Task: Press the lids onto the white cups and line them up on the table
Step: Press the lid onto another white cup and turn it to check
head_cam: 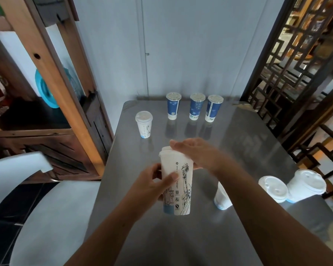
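Observation:
A tall white cup (178,181) with a black line drawing stands near the middle of the steel table (248,135). My left hand (152,184) grips its side, thumb across the front. My right hand (196,153) lies flat on the white lid (166,150), fingers straight, pressing down. Another lidded white cup (144,123) stands at the table's far left. To the right, two lidded white cups (273,188) (306,186) stand close together, and a further white cup (222,197) is partly hidden behind my right forearm.
Three blue lidded cups (194,106) stand in a row at the table's far edge by the wall. A wooden shelf unit (52,77) is at the left, a dark lattice screen (296,60) at the right. A white chair (27,189) sits at the table's left.

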Available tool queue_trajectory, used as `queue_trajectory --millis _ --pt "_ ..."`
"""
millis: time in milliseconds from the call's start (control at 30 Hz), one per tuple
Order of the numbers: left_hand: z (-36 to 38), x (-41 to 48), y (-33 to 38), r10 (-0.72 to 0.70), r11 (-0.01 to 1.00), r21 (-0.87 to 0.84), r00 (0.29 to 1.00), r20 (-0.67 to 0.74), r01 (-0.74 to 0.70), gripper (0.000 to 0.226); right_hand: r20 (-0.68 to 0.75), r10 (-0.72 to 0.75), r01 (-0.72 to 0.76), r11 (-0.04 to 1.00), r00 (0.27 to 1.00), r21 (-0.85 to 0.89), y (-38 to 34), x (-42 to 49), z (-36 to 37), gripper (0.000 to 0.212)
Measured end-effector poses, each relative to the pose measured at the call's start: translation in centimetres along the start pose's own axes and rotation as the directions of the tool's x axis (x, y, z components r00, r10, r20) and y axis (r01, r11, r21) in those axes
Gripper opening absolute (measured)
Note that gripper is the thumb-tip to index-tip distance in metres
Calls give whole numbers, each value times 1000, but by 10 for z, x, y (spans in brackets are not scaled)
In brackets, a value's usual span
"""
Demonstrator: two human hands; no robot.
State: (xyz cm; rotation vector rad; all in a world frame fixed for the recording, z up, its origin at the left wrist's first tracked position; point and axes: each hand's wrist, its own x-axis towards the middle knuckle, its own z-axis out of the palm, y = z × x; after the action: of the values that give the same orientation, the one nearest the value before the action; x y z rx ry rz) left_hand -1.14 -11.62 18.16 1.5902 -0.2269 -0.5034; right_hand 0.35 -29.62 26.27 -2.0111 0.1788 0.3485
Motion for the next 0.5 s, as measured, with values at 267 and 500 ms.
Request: queue_trajectory --millis 267,500 --pt "-5 -7 1 -18 1000 -21 1000 -4 17 57 -4 -45 45 999 999 15 3 -1 8 61" --pt "-8 -11 1 -17 999 -41 1000 2 17 55 -26 -83 83 997 996 -9 8 2 13 65"
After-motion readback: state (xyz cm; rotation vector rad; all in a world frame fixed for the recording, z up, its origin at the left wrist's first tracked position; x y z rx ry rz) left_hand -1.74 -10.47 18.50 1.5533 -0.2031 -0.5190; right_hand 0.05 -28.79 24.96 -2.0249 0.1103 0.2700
